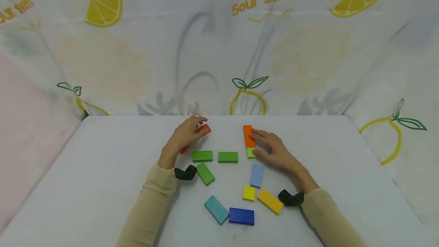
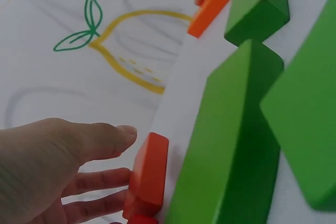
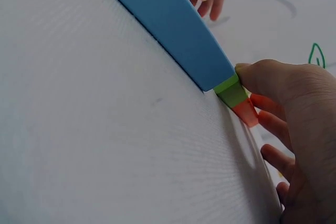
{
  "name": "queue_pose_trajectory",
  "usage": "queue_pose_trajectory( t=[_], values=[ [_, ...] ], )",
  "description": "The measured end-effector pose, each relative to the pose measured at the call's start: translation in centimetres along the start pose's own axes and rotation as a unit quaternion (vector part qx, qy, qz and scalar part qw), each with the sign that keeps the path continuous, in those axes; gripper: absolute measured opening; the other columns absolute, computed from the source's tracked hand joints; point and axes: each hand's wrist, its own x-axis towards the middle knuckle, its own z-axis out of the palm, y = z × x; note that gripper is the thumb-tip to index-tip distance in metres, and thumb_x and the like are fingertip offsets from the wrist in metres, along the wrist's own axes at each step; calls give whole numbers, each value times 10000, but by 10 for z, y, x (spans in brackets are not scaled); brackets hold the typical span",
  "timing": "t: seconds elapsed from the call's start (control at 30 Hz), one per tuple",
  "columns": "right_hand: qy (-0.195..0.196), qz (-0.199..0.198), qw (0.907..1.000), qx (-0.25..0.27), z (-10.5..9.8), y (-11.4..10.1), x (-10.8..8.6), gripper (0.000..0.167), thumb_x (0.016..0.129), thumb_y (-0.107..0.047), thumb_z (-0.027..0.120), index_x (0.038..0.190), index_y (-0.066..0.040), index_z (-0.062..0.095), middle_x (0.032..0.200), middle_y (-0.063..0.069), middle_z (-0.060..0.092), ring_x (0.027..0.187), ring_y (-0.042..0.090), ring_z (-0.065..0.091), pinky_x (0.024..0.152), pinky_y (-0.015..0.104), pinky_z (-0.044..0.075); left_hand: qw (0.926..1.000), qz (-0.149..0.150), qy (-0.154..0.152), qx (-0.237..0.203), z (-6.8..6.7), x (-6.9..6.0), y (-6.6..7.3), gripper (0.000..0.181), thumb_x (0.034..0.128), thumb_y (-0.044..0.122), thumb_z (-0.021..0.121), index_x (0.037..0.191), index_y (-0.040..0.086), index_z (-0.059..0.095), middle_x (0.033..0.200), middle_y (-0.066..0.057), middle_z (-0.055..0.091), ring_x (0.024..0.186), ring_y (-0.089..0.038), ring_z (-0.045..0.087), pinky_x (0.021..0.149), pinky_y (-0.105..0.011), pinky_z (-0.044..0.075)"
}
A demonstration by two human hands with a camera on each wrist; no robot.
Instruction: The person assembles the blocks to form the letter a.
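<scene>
Head view: the orange block (image 1: 248, 136) is laid flat on the far part of the white worktop (image 1: 113, 186), its long axis running from far to near, with the far end turned slightly left. Its near end is met by the small light green block (image 1: 251, 153), so that one line is formed by the two. The right hand (image 1: 274, 149) is placed at the right side of this line, fingers extended to the orange block and thumb set at the light green one; fingers and thumb are held apart. To the left, a red-orange block (image 1: 207, 127) is pointed diagonally, far end to the right; beyond its near end a red block (image 1: 184, 149) is partly covered by the left hand (image 1: 185, 134). That hand's thumb and fingers are parted around the red-orange block; whether it is touched cannot be told. Nearer, two green blocks (image 1: 202, 156) are laid lengthwise from side to side, and a third green block (image 1: 205, 174) is slanted, near end to the right. A light blue block (image 1: 256, 175) is aligned nearly far to near. Farther toward the viewer, a small yellow block (image 1: 249, 193) is seen beside a slanted amber block (image 1: 270, 201), and a slanted teal block (image 1: 216, 209) is touched at its near corner by a crosswise dark blue block (image 1: 241, 216).
</scene>
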Motion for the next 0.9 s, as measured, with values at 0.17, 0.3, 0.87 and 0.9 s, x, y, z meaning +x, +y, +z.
queue_pose_trajectory(
  t=[0.17, 0.3, 0.87, 0.9],
  values=[
    [64, 30, 9999, -83, -3, -3, 0, 532, 904, -289, 621, 1399, -169, 469, 1516, 43, 356, 1412, 304, 265, 1137, 559, 88, 9997, -80, -9, 251, 3, 1, 0, 458, 928, 287, 575, 1334, 86, 509, 1239, -143, 558, 1115, -310, 532, 896, -510, 461],
    [28, 69, 10000, -60, -2, -3, 0, 542, 904, -295, 621, 1405, -169, 459, 1520, 38, 349, 1416, 299, 261, 1139, 555, 83, 9993, -198, -83, 296, 1, -2, 0, 447, 915, 304, 595, 1279, 51, 532, 1206, -156, 546, 1086, -306, 520, 881, -487, 467],
    [27, 158, 9998, 91, 2, -3, 0, 521, 898, -298, 627, 1381, -162, 489, 1503, 57, 377, 1416, 291, 272, 1146, 553, 72, 9995, 16, -212, 252, -1, -7, -5, 465, 840, 175, 693, 1236, 4, 518, 1194, -170, 567, 1058, -303, 524, 917, -448, 447],
    [17, 174, 9998, 99, 3, -3, -1, 520, 898, -299, 627, 1380, -163, 490, 1504, 54, 377, 1417, 289, 271, 1147, 553, 71, 9995, 25, -243, 205, 0, -7, -6, 459, 839, 166, 696, 1231, 1, 521, 1191, -170, 569, 1056, -302, 526, 929, -446, 442]
  ],
)
